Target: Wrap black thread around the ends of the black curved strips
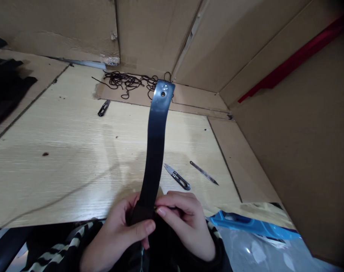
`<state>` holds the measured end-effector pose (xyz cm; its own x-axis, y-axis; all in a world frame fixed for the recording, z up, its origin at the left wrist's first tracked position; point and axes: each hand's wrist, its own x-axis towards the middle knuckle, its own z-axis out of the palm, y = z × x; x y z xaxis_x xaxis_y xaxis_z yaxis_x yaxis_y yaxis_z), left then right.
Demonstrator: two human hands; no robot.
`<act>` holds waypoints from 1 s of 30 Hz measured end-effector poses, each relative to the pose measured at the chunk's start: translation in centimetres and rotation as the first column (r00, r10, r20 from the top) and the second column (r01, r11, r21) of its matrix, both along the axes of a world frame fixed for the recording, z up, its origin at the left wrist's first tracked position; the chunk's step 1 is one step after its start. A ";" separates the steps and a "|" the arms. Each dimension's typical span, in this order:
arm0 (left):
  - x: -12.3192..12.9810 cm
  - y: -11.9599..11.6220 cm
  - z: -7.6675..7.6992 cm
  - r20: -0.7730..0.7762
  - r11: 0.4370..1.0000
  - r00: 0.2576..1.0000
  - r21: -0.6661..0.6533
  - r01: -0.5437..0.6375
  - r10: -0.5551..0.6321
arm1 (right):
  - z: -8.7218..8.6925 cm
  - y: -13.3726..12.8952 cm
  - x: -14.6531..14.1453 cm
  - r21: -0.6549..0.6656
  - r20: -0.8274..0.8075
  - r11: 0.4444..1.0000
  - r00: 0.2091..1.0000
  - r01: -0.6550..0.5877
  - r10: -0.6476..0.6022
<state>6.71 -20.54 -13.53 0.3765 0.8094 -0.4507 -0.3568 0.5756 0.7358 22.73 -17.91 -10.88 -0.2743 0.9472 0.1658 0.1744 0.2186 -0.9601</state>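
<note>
Left hand [115, 236] closed round the lower end of a black belt strap [155, 143], right-hand fingers [174, 200] pinched against its edge, strap upright above the lap. Probably light, stiff enough to stand unaided; surest hold low, near the hands. Across the wooden tabletop [61, 170]: small thread snips [104, 108], a tangle of black thread [129, 83], a second pair of snips [177, 176], a slim blade [204, 172].

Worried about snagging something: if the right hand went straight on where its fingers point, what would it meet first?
Probably the dark strap, where the left hand grips it; depth is unclear, so it may already touch.
</note>
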 end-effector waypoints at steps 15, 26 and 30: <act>-0.1 -0.3 -0.6 -0.055 0.997 0.996 0.021 -0.074 0.075 | -0.4 -0.4 0.2 -0.009 0.009 1.000 1.000 -0.002 0.003; -0.1 -0.9 -0.6 -0.110 0.994 0.990 -0.057 -0.092 0.086 | -0.5 -0.5 0.2 -0.010 0.012 1.000 1.000 0.010 -0.010; -0.4 -0.8 -0.8 -0.083 0.986 0.983 0.045 -0.158 0.161 | -0.2 -0.6 0.7 0.031 0.063 0.999 0.997 0.039 -0.041</act>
